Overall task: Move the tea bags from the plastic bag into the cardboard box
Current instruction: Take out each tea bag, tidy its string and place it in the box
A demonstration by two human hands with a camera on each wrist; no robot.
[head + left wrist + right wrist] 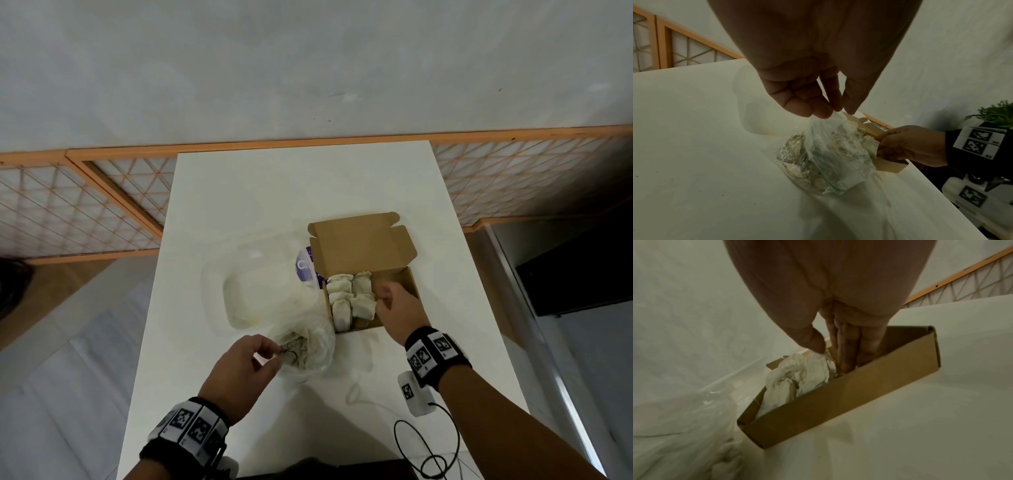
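Observation:
The brown cardboard box [407,274] stands open on the white table, its lid folded back. Two rows of pale tea bags [349,298] fill its left part. My right hand [394,301] reaches into the box's right part. Its fingers [851,350] point straight down beside the tea bags [807,369], with the thumb resting on top of one. The clear plastic bag [308,346] lies left of the box's near corner and holds more tea bags [803,162]. My left hand [253,356] pinches the plastic bag's rim [836,113] and holds it up.
A clear plastic tub [253,291] lies left of the box, with a purple-printed lid [306,270] between them. A black cable [424,445] loops at the table's near right edge. An orange lattice fence [85,205] runs behind the table.

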